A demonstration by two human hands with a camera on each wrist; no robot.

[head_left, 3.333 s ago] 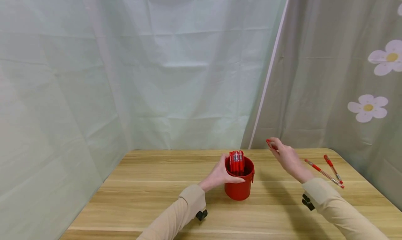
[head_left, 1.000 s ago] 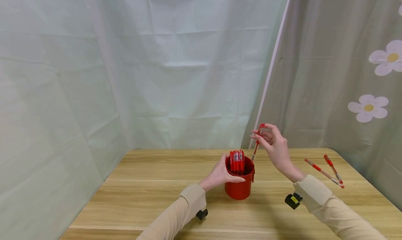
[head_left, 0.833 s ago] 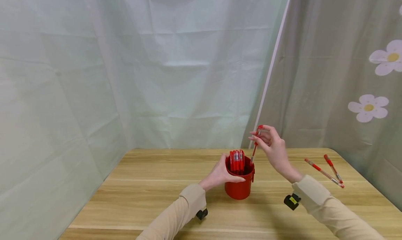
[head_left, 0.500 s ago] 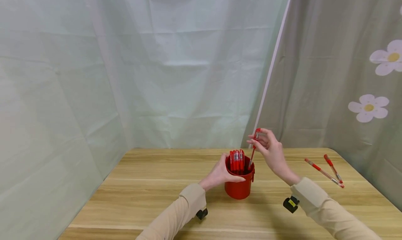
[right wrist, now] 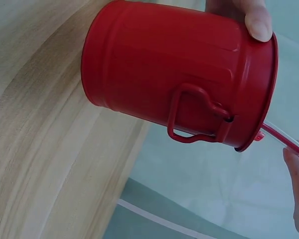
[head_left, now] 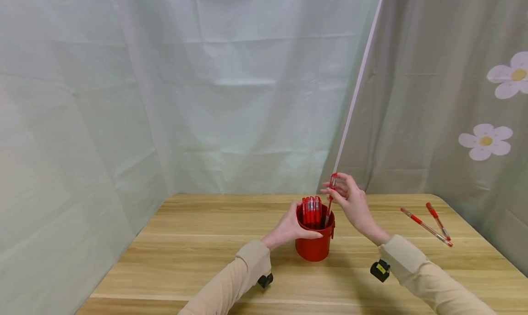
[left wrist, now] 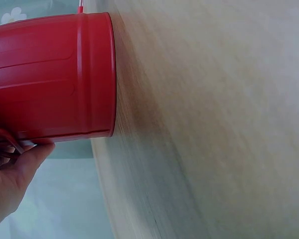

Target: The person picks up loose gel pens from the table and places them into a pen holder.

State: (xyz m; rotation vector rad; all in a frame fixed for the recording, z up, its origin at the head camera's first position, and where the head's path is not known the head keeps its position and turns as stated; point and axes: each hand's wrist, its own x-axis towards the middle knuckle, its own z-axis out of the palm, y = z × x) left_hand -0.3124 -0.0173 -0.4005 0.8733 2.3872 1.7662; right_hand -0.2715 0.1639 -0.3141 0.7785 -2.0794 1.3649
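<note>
A small red metal bucket [head_left: 312, 250] stands upright on the wooden table, several red pens [head_left: 311, 212] bunched inside at its left. My left hand [head_left: 286, 229] grips the bucket at the rim, thumb across the near side and fingers round the far side. With its fingertips my right hand [head_left: 355, 206] pinches another red pen [head_left: 330, 200] near the top. That pen leans slightly, its lower end down inside the bucket's right side. In the right wrist view, the pen's clear barrel [right wrist: 284, 137] passes in beside the rim, near the bucket's side handle [right wrist: 172, 117].
Two more red pens lie on the table [head_left: 198, 251] at the right: one long clear-barrelled pen [head_left: 426, 227] and another pen [head_left: 438, 221] angled towards its end. Curtains [head_left: 247, 99] hang behind the table's far edge. Each wrist carries a small black camera [head_left: 380, 270].
My right hand brought the pen from the right to above the bucket, tipped it upright, then lowered it past the rim and leftward. My left hand stays on the bucket.
</note>
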